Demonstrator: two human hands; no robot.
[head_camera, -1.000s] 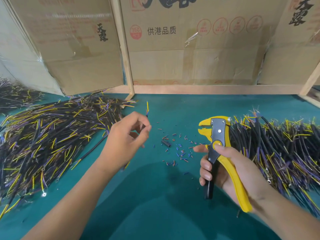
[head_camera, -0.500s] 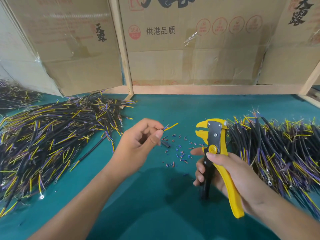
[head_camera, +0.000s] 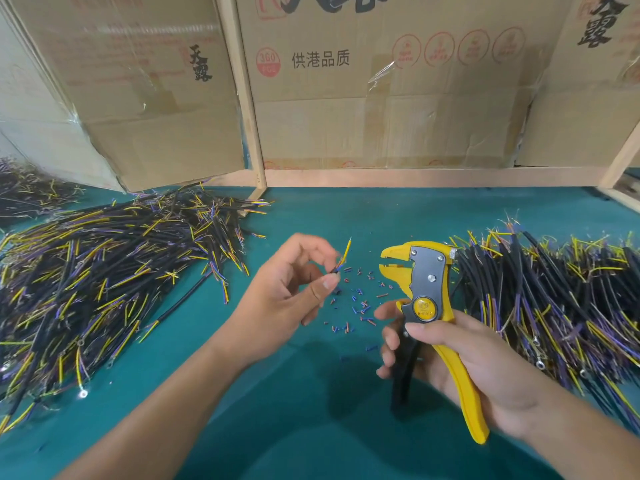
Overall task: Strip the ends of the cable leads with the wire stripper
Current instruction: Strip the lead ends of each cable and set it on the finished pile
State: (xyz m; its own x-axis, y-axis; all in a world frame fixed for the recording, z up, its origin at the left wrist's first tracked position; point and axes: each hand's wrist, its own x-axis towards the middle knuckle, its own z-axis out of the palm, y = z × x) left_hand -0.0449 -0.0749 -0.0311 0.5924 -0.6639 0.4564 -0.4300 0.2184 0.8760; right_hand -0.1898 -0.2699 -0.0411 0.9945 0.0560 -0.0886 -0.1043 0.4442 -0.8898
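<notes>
My left hand pinches a short black cable between thumb and fingers, its yellow and purple leads pointing up and to the right. My right hand grips the yellow and black wire stripper by its handles, jaws open and facing left toward the cable end, a short gap apart. Both hands hover over the green table.
A large pile of black cables with yellow and purple leads lies at the left, another pile at the right. Small insulation scraps are scattered between the hands. Cardboard boxes and a wooden frame stand behind.
My left hand has moved right with the cable, turning its leads toward the stripper. My right hand has shifted slightly left, bringing the stripper jaws closer to the leads.
</notes>
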